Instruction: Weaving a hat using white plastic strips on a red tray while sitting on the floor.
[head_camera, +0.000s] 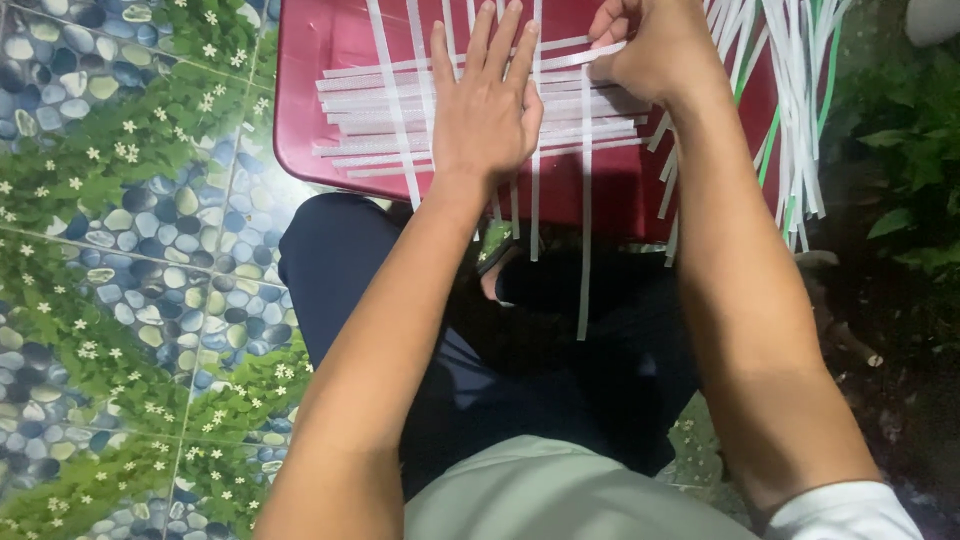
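White plastic strips (470, 115) lie woven under flat, open left hand (486, 105); right hand (650, 50) pinches one strip end on red stool (320, 60).

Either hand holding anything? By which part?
Right hand pinches a white strip at its right end. Left hand lies flat on the woven strips, gripping nothing.

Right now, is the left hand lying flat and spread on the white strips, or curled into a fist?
Flat and spread: the left hand lies palm down, fingers extended, on the woven white strips on the red surface.
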